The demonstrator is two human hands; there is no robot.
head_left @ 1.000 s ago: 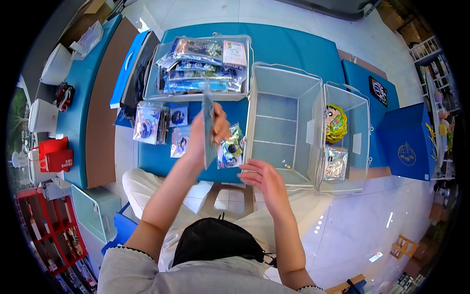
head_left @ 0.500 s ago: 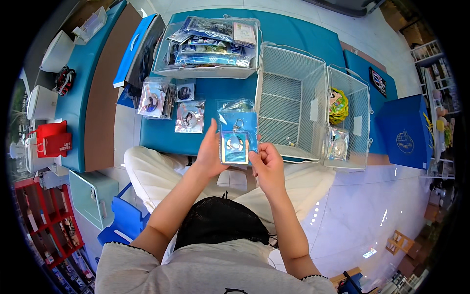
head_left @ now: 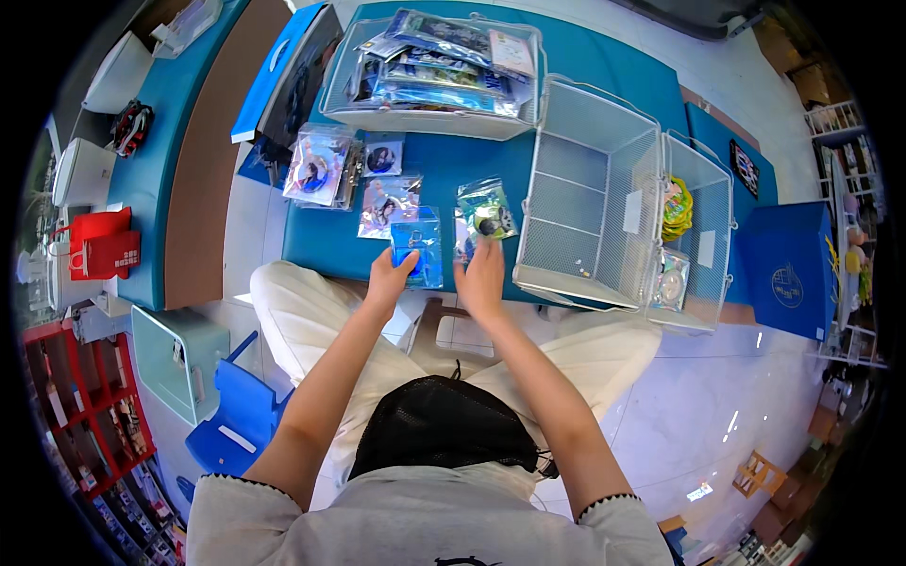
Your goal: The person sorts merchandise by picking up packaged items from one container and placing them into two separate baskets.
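My left hand grips a blue keychain packet by its lower left edge, thumb on its front. Its top overlaps a clear packet with a round picture badge, lying on the teal table. Close by on the right, my right hand has its fingertips on the lower end of clear packets, one with a green and black design. Its fingers look pinched, partly hidden from me. A stack of badge packets and a smaller packet lie farther left.
A white mesh basket full of flat packets stands at the back. To the right are a large mesh basket and a narrower one with yellow-green items and a clear packet. A blue box stands farther right, a blue chair lower left.
The keychain packet has gone from both hands to my left hand alone, lowered toward the table. My right hand has let go of it and reached onto the green-and-black packets, now in view. The view has shifted slightly.
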